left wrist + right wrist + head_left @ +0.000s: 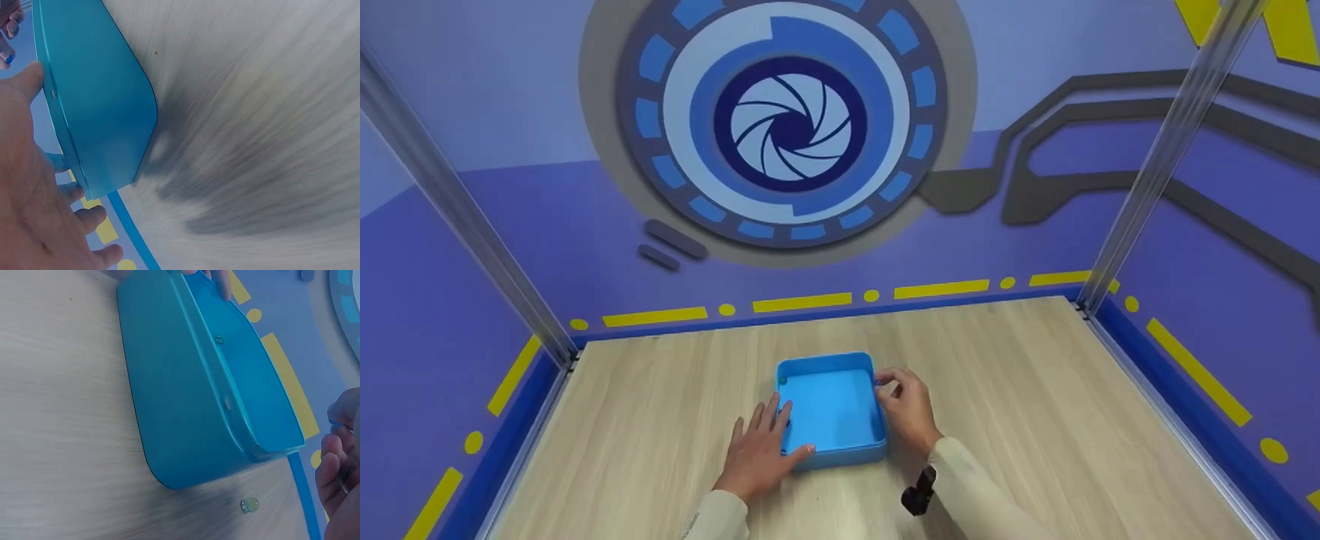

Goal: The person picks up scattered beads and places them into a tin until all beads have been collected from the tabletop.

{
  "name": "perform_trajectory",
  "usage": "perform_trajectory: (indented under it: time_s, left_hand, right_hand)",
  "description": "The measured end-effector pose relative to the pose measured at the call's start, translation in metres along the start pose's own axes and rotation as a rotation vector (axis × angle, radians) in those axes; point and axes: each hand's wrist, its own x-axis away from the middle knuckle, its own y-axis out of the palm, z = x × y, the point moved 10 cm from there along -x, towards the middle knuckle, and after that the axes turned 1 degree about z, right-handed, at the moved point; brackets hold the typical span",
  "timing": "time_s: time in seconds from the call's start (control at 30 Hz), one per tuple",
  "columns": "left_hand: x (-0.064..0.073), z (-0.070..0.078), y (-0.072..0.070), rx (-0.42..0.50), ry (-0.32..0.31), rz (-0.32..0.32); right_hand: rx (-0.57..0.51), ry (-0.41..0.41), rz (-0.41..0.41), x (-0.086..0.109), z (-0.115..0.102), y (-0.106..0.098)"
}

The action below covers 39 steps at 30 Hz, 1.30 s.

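A light-blue square box (840,457) without a lid stands on the table. My left hand (757,452) rests at its near left corner, fingers spread and fairly straight along the left rim, thumb across the front rim. Just beside the right rim, my right hand (910,407) pinches a small blue marble-like piece (9,58) between thumb and fingertips; most of the piece is hidden by the fingers. Inside the box, a small green glassy piece (783,380) lies in the far left corner. On the table outside the box is a yellowish-green glassy piece (250,504), near my right hand.
The pale wooden table (660,420) is bounded by blue printed panels (540,225) at the back and sides. Metal posts (1177,142) rise at the back corners. A black device (919,491) sits at the right wrist.
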Motion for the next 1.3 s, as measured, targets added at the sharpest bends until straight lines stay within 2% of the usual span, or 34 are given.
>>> perform_trajectory:
  time_s: [0.5,0.87,1.3]
  left_hand:
    - [-0.001,0.001,-0.002,0.000,-0.011,0.002]
    - [0.001,0.001,0.001,0.000,-0.006,-0.014]
    - [0.002,0.001,0.000,-0.020,-0.010,-0.011]
  right_hand:
    - [-0.058,-0.025,-0.015,-0.001,-0.008,0.008]
    - [-0.048,-0.076,-0.012,0.001,-0.012,0.012]
    - [-0.006,-0.072,-0.016,-0.001,-0.010,0.018]
